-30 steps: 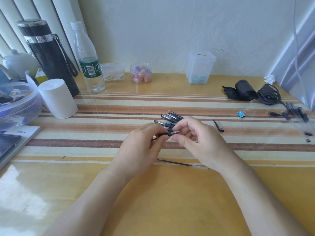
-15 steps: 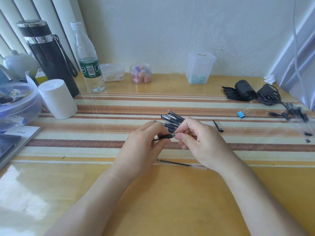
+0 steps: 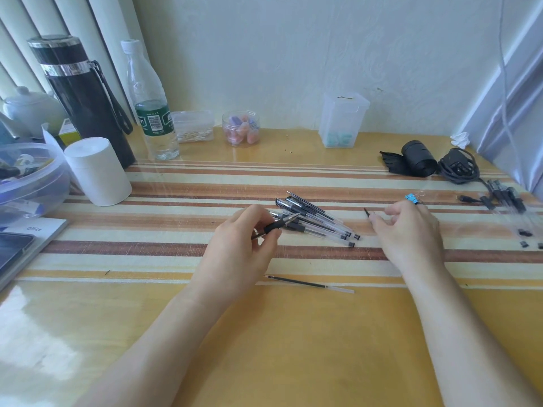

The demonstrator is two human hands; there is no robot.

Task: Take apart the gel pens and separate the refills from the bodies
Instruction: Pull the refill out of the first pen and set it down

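Mid-frame, the left hand (image 3: 241,245) pinches a black-gripped gel pen front section with refill (image 3: 276,226), beside the heap of clear-barrelled gel pens (image 3: 316,221). The right hand (image 3: 411,230), fingers loose and empty, nears a small black cap (image 3: 367,212). Next, probably: draw that refill out and lay it beside the loose black refill (image 3: 308,284) on the striped worktop (image 3: 176,248).

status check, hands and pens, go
Left hand grips a pen in its fingers. Right hand open, holding nothing, over the table near a clip. Pen pile between hands; one refill out. Nothing in the way.
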